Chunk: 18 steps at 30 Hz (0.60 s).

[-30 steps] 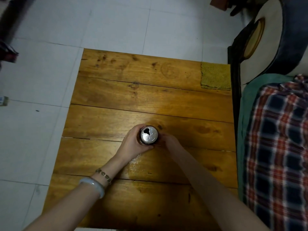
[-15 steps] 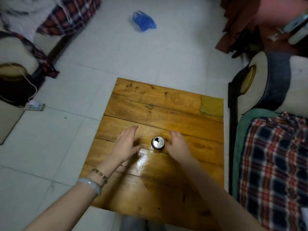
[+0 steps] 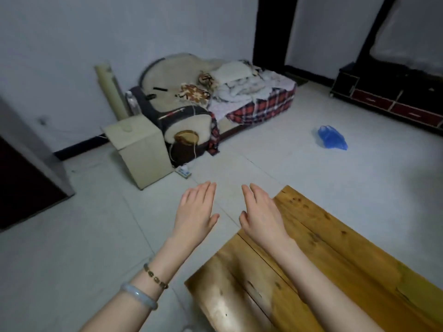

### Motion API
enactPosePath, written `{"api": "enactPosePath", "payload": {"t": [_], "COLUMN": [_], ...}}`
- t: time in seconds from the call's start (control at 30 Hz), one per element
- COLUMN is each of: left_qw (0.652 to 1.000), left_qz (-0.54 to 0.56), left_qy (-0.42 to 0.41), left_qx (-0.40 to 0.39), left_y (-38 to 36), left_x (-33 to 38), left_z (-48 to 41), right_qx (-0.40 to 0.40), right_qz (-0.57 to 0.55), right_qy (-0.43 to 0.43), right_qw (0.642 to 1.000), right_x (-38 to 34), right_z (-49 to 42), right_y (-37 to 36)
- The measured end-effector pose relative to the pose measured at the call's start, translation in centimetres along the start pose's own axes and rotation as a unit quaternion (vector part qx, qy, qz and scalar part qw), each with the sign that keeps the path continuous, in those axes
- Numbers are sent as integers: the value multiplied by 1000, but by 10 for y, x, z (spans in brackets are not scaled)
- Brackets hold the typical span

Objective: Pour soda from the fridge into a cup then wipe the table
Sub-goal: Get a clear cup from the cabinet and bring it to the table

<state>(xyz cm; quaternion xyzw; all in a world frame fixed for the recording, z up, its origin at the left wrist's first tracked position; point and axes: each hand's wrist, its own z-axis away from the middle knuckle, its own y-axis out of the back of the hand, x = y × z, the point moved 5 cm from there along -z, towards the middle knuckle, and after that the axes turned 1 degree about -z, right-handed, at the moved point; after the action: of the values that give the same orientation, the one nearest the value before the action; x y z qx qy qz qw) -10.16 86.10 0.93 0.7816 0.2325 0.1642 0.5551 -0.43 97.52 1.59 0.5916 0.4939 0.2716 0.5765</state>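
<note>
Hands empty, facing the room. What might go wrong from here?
The white power strip lies on the floor beyond the open left hand and right hand: a possible trip. The crumpled blue plastic bag might slip underfoot. The corner of the wooden plank table is close enough to bump.

Dim room in flat, cool grey-blue light; where the light comes from cannot be told. A pale patch of glare shines on the table [image 3: 335,271] at its near left corner, in the lower middle of the frame. The left hand [image 3: 194,212] and right hand [image 3: 261,214], at centre, are evenly lit. The whole picture is soft, and the cabinet [image 3: 395,92] at the upper right smears with blur. Wide-angle distortion bends walls and floor lines toward the edges, and the left edge falls dark.
</note>
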Motion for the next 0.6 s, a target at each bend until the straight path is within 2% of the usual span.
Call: {"api": "enactPosePath", "payload": {"t": [0.23,0.4,0.6], "left_qw": [990,981,977], "left_qz": [-51,-75,-85], "left_qy": [135,180,193], "left_qx": [0,-5,-8], "left_y": [39,53,59], "left_x": [-151,-258,-387], "left_z": [52,79,97], "right_qx": [1,-3,-13], "right_qz": [11,13,17], "right_qy": [124,161,197], "right_qw": [992,987,980], "right_x": [-148,-253,-375], "right_z": [-61,-110,-165], "right_y": [-30,-62,-100]}}
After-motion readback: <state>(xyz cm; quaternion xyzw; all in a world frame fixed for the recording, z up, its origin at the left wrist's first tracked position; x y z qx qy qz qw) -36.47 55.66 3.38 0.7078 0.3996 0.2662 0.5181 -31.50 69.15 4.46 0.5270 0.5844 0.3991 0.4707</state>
